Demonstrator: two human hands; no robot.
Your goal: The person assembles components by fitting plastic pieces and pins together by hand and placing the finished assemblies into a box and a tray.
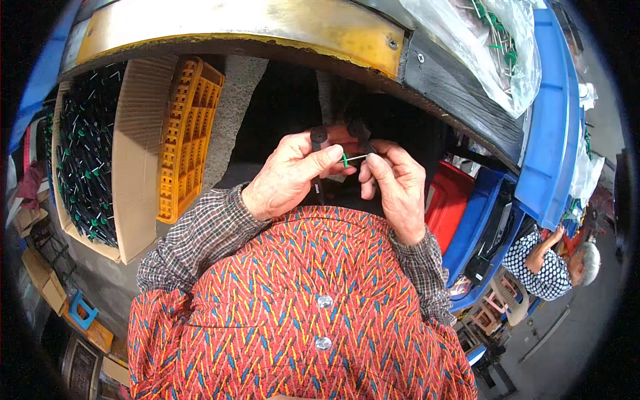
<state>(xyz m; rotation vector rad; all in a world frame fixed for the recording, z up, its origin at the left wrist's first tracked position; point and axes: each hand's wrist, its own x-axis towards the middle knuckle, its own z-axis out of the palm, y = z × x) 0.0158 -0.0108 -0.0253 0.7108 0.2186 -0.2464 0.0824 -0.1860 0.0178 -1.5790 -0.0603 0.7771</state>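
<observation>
Both my hands work close together in front of my apron, below the bench edge. My left hand is closed round a black handle-like stick with a round end, standing roughly upright. Its thumb presses near a small green collar on a thin metal rod. My right hand pinches the rod's other end between thumb and fingers. Behind these fingertips is a dark, rounded black piece; I cannot make out whether it is held. The curled fingers hide how the parts join.
The bench edge crosses above my hands. At left stand a cardboard box of black-and-green parts and a yellow crate. Blue bins, a red bin and a plastic bag are at right; a person sits beyond.
</observation>
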